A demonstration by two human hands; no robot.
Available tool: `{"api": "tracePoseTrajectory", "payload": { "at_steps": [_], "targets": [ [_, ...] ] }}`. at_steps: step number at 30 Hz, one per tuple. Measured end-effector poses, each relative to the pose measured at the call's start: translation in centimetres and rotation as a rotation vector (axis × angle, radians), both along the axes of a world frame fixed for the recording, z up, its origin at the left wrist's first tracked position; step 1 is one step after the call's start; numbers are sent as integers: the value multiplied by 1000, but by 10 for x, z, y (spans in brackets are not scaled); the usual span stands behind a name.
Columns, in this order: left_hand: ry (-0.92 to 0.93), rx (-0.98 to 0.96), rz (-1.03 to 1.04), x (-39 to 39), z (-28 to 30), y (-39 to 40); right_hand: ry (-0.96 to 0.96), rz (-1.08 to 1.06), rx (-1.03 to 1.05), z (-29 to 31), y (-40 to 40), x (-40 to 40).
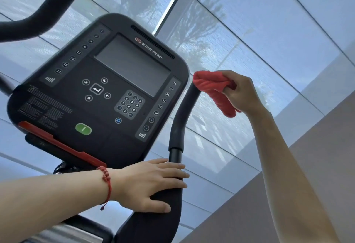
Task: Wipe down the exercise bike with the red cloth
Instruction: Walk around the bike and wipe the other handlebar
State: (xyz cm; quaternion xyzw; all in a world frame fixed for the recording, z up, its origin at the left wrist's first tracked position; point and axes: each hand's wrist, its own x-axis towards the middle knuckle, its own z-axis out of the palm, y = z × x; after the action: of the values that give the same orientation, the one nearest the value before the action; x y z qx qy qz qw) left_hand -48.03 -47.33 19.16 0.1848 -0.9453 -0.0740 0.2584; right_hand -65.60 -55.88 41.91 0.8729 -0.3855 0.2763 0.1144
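- Grey translucent window blinds [249,37] fill the far background, with blurred tree shapes showing through them.
- Black and tilted in the view, the exercise bike [107,108] takes up the left and middle, its console facing the camera.
- On the console sit a dark screen [132,64], a number keypad [130,104], a green button [83,129] and a red strip [61,144] along its near edge.
- Right of the console, the black right handlebar [180,125] curves up from near to far; another handlebar [44,10] rises at the far left.
- Low on the right handlebar, the left hand [151,183] has its fingers wrapped around the bar, thumb underneath; a red braided bracelet [106,183] circles that wrist.
- Bunched in the closed fingers of the right hand [242,92], the red cloth [213,89] is pressed against the top end of the right handlebar, one end hanging below the hand.
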Motion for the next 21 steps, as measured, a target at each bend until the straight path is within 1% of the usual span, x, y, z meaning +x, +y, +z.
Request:
{"api": "tracePoseTrajectory", "payload": {
  "at_steps": [8, 11, 14, 17, 21],
  "targets": [
    [-2, -11, 7, -2, -2, -1, -120, -15, -99, -76, 5, -3],
    [-14, -24, 16, -3, -3, -2, -51, -11, -133, -89, 5, 1],
    [-11, -39, 21, -4, -5, -4, 37, 19, -92, -104, 13, 8],
    [-11, -45, 22, -4, -6, -5, 146, 5, -56, -114, 18, 10],
    [-17, -42, 22, -4, -6, -5, 164, 32, 130, -111, 27, 6]
  ]
}}
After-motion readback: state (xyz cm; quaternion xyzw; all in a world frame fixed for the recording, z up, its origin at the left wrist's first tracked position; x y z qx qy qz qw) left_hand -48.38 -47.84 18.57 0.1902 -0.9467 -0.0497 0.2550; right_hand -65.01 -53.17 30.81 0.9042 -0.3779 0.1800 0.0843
